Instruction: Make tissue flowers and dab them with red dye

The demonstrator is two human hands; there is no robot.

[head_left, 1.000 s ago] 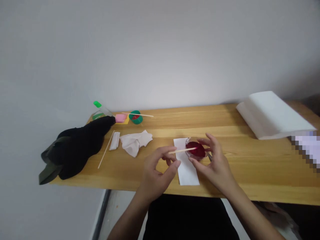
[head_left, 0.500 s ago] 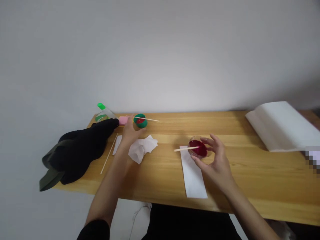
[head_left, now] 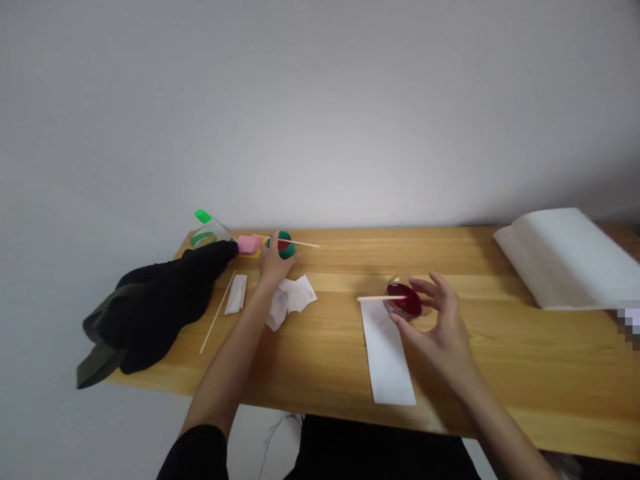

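My left hand [head_left: 274,262] reaches to the back left of the wooden table [head_left: 325,340] and closes its thumb and fingers round a small green cap [head_left: 286,247] with red inside. A thin stick [head_left: 303,243] lies across that cap. My right hand [head_left: 440,327] curls its fingers round a small clear dish of dark red liquid [head_left: 404,300]. A wooden stick [head_left: 375,298] rests on the dish's rim and points left. The dish stands at the top of a white paper strip [head_left: 387,357].
A black cloth [head_left: 155,303] lies at the table's left end, with a long stick [head_left: 217,312], a small white packet [head_left: 236,293] and a crumpled tissue [head_left: 295,297] beside it. A pink block [head_left: 246,245] and a tipped clear bottle [head_left: 205,230] sit behind. An open white book [head_left: 565,257] lies at the right.
My left hand let go of the stick at the dish and reached left to the green cap, closing on it. My right hand stayed at the dish.
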